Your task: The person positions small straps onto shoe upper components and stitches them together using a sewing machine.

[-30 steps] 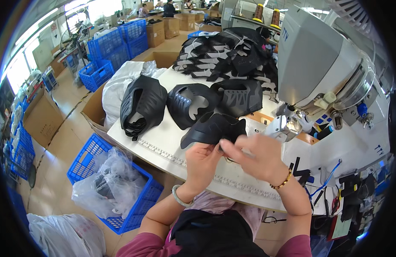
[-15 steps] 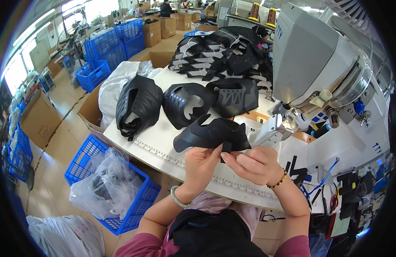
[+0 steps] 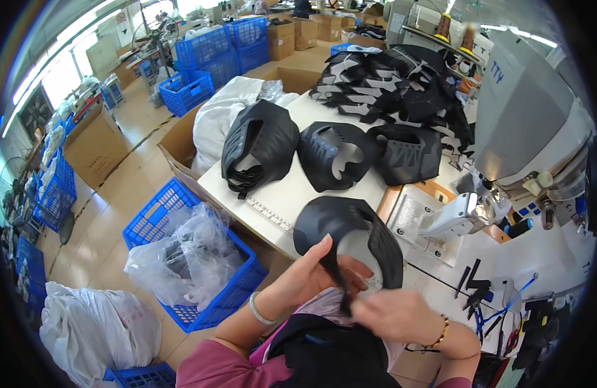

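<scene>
A black shoe upper (image 3: 330,216) is curled into an open loop in front of me, above the table's near edge. My left hand (image 3: 308,275) is closed on its lower left side, thumb outside and fingers reaching inside the loop. My right hand (image 3: 395,317), blurred by motion, is closed at the upper's lower end; its fingertips are partly hidden. Beyond lie a nested stack of black uppers (image 3: 259,145), a single upper (image 3: 324,155) with lace holes, and another upper (image 3: 408,155) on the white table (image 3: 350,195).
A grey sewing machine (image 3: 531,110) stands at the right, its metal arm (image 3: 450,220) over the table. Black and grey pieces (image 3: 389,84) are heaped at the back. A blue crate (image 3: 246,281) with plastic bags is on the floor at left, near a white sack (image 3: 98,330). Black strips (image 3: 476,284) lie at right.
The shoe upper has come nearer to me and turned from a flattened pose into an open loop. Both hands have moved down with it. The view has swung left.
</scene>
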Tool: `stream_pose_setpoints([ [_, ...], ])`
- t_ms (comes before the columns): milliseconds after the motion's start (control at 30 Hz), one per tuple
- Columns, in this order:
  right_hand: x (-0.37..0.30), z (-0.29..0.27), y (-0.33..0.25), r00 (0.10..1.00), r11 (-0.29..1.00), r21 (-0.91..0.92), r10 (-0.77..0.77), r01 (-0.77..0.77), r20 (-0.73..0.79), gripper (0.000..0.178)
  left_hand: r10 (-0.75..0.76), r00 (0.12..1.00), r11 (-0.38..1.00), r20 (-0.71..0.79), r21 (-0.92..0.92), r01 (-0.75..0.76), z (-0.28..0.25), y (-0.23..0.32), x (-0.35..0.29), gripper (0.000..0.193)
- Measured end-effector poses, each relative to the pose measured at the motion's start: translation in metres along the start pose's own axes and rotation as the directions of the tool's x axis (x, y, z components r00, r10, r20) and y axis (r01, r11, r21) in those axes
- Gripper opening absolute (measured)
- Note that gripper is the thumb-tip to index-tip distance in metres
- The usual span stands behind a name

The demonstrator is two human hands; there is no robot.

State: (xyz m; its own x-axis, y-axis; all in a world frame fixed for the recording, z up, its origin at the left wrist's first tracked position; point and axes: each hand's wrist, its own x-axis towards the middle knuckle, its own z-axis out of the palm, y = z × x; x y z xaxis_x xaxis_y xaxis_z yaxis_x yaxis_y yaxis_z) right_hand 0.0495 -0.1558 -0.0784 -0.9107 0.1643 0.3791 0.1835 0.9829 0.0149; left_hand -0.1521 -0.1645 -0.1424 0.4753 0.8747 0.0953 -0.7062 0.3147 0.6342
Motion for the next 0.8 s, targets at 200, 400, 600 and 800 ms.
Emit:
stream_pose_setpoints([
  [200,0.039,0.063,-0.026,0.966,0.953,-0.174,-0.257,0.248,-0.031,0.019,0.369,0.911,0.928,-0.186,0.121,-0.351,-0.071,0.043,-0.028,0.044],
  [400,0.112,0.143,0.03,0.982,0.967,-0.256,-0.042,-0.007,-0.185,0.038,0.733,0.601,0.669,-0.319,0.181,-0.721,-0.114,0.112,-0.038,0.042],
  [600,0.166,0.218,0.061,0.959,0.981,-0.154,0.076,-0.122,-0.272,0.037,0.795,0.299,0.606,-0.528,0.698,-0.381,-0.236,0.15,-0.038,0.032],
  [800,0.157,0.203,0.079,0.951,0.98,0.151,0.166,-0.129,-0.26,0.033,0.886,0.183,0.415,-0.426,0.904,0.097,-0.236,0.179,0.008,0.031],
])
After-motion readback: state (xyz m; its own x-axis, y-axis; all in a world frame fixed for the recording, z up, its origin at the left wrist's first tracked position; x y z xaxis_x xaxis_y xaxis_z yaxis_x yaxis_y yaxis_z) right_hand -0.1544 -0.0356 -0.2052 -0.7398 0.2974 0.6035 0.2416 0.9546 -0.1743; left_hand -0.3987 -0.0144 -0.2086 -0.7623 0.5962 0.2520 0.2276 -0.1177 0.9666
